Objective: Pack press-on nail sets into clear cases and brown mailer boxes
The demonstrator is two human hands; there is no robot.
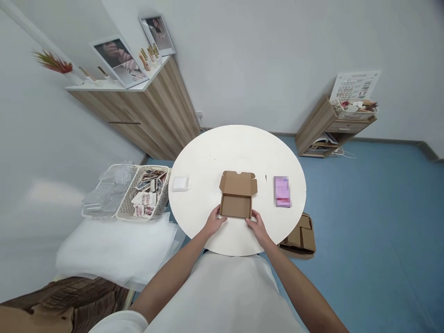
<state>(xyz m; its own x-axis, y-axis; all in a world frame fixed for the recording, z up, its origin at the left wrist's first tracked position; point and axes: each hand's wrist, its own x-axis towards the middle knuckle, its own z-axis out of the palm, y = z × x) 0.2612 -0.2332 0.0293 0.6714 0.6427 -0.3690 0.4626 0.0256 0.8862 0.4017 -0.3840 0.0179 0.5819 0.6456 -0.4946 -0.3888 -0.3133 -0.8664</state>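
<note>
A small brown cardboard box (236, 206) lies on the round white table (239, 148), its lid raised and tilted back with the side flaps spread. Nothing shows inside it. My left hand (214, 222) grips the box's near left corner, thumb at the front edge and fingers along the side. At the near right corner, my right hand (257, 225) holds the box in the same way. A pink, pixelated item (282, 191) rests to the right of the box. Near the table's left edge is a small white packet (180, 183).
Left of the table stand a white basket of small packets (121, 213) and clear plastic bags (104, 196), above white sheets (118, 245). Flattened cardboard (93, 300) is at lower left. A carton of cardboard pieces (301, 236) sits below the table's right edge.
</note>
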